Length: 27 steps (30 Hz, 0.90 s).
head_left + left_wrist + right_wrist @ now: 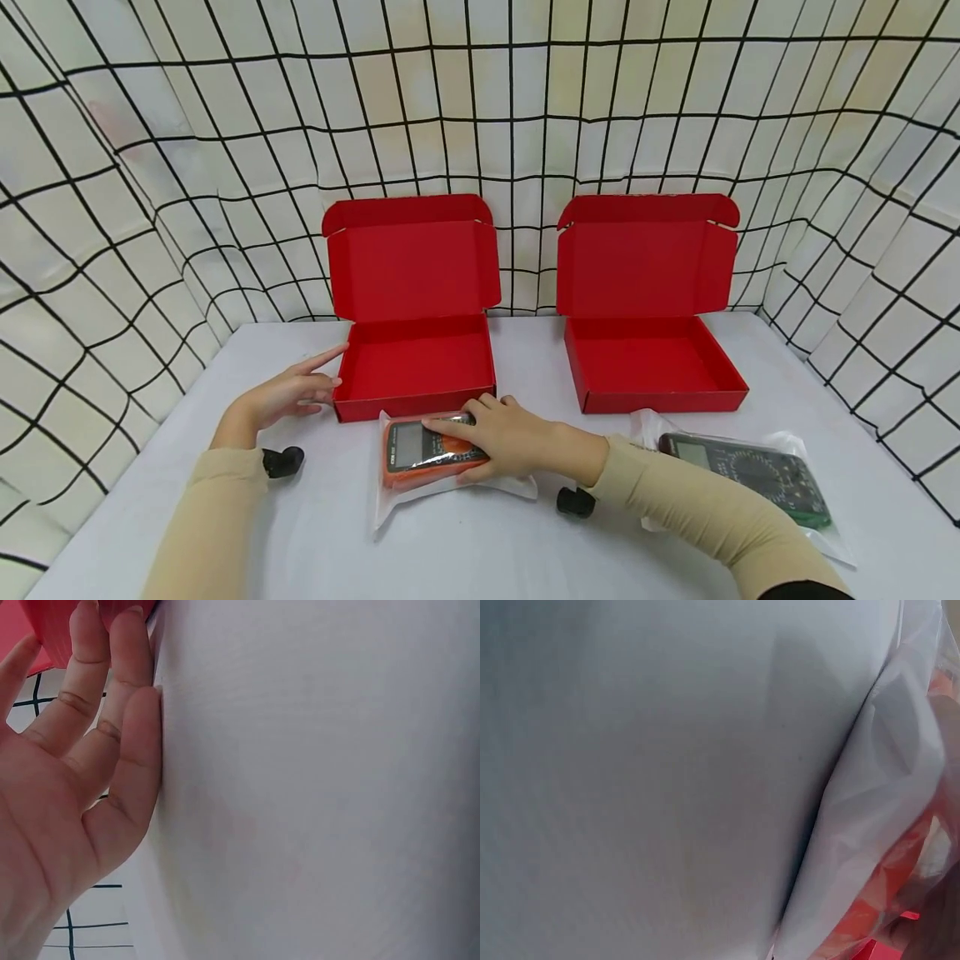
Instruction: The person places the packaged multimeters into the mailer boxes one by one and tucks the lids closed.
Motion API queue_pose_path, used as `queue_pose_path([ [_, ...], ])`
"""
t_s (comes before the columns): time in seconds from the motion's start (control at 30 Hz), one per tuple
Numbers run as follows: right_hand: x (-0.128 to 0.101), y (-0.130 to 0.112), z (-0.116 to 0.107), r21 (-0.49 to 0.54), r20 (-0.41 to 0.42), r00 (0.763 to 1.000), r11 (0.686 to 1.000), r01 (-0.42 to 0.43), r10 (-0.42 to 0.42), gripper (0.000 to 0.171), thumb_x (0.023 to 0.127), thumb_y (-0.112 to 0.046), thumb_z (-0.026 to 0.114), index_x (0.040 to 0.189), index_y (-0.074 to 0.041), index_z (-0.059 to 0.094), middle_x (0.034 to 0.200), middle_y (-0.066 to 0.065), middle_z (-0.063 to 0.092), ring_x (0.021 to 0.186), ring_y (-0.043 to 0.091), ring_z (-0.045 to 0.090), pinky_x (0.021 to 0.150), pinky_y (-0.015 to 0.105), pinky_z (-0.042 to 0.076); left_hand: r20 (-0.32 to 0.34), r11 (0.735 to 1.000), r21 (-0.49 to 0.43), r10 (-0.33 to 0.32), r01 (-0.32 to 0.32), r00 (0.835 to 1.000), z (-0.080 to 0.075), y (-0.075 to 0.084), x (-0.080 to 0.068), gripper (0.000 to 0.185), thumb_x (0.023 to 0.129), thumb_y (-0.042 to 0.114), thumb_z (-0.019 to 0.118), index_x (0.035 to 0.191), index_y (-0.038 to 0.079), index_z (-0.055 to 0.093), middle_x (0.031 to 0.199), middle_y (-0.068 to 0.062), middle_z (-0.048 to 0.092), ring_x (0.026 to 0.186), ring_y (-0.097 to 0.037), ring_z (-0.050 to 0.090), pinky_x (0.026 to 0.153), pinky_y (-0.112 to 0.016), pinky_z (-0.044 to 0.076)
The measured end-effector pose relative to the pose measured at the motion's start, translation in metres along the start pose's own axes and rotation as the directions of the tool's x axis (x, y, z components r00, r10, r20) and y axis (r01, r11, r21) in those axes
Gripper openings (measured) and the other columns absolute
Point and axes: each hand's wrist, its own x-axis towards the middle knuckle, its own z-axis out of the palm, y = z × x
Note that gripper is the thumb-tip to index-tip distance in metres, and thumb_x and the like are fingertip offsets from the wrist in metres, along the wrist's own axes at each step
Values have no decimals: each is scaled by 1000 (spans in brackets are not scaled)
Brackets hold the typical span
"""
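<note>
Our right grip (501,435) curls over the bagged orange multimeter (431,450) at 6 o'clock of the open red cardboard box (415,367), while our left grip (292,392) rests open-fingered at its 9 o'clock corner.

2 red boxes (415,367), 2 bagged multimeters (420,454).

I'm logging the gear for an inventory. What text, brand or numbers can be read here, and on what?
Orange meter, in its bag under the right hand: small print beside the screen, too blurred to read.
Dark meter: dial markings too small to read.
Red boxes: no print visible.
</note>
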Motion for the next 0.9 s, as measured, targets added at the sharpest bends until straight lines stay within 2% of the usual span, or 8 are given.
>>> queue_pose_path([
  [0.33, -6, 2, 4, -17, -41, 999, 1000, 5, -5, 84, 79, -70, 50, 146, -46, 6, 122, 1, 49, 105, 17, 44, 84, 38, 42, -18, 1000, -11, -16, 16, 1000, 2, 1, 1, 78, 89, 32, 59, 150, 31, 9, 140, -19, 28, 103, -28, 53, 94, -48, 40],
  [0.57, -16, 1, 0, 32, -44, 999, 999, 3, -2, 85, 77, -71, 51, 146, -47, 8, 122, 2, 48, 106, 17, 44, 85, 39, 42, -16, 1000, -12, -21, 20, 1000, 3, 3, 0, 78, 90, 33, 58, 150, 30, 9, 139, -19, 30, 105, -29, 52, 95, -48, 39],
  [0.77, -25, 4, -7, -2, -116, 993, 999, 37, -37, 82, 79, -71, 48, 147, -43, 10, 119, 0, 49, 103, 16, 45, 80, 36, 42, -19, 1000, -11, -12, 12, 1000, 4, 3, 0, 77, 90, 33, 57, 150, 31, 9, 129, -19, 37, 103, -28, 53, 94, -46, 40],
  [0.9, -29, 8, -13, -4, -124, 991, 999, 39, -39, 82, 79, -72, 45, 147, -44, 9, 117, 1, 49, 102, 16, 47, 79, 36, 43, -16, 1000, -15, -13, 12, 1000, 3, 2, 0, 76, 91, 32, 57, 150, 31, 9, 131, -18, 36, 102, -27, 53, 95, -48, 39],
])
